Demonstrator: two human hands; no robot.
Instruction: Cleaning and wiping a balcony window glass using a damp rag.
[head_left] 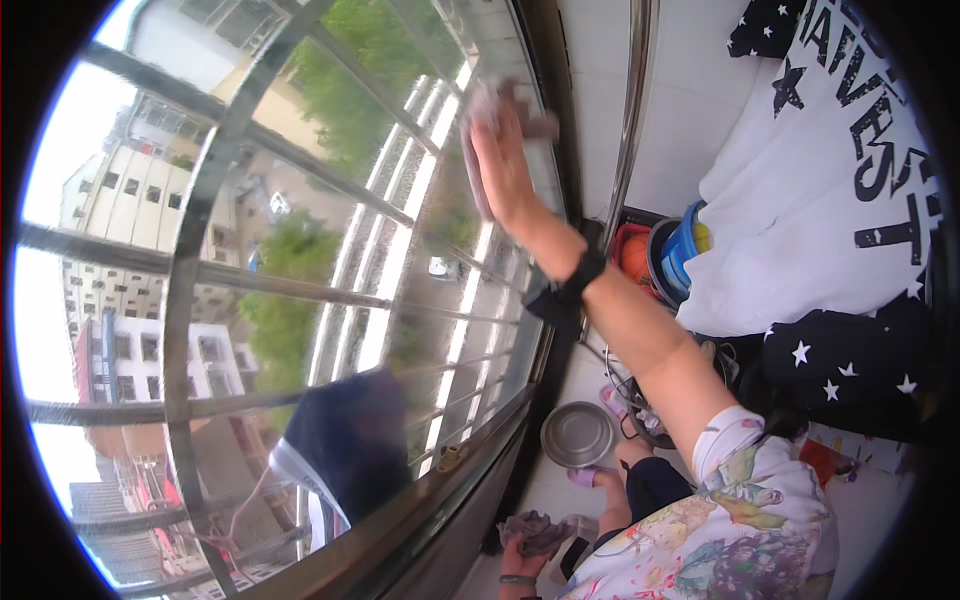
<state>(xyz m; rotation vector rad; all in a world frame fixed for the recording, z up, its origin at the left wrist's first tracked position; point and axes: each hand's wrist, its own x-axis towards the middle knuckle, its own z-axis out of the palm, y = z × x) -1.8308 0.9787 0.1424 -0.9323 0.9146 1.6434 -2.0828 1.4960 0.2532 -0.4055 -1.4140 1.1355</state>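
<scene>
My right hand (505, 175) is raised to the window glass (455, 330), pressing a greyish-pink cloth (540, 125) against it. The cloth's loose end hangs past the fingers and looks blurred. A black band (570, 290) circles that wrist. Low in the view, near my legs, my left hand (520, 568) is closed around a second bunched-up greyish cloth (538, 532). That wrist wears a dark bracelet, and its forearm is mostly cut off by the lower edge.
Metal bars (180, 300) cross outside the glass. On the floor stands a round grey basin (578, 434) beside my feet. A vertical metal pole (632, 110), a blue bucket (682, 250) and white-and-black printed fabric (800, 190) are to the right. The window frame (440, 480) slants below.
</scene>
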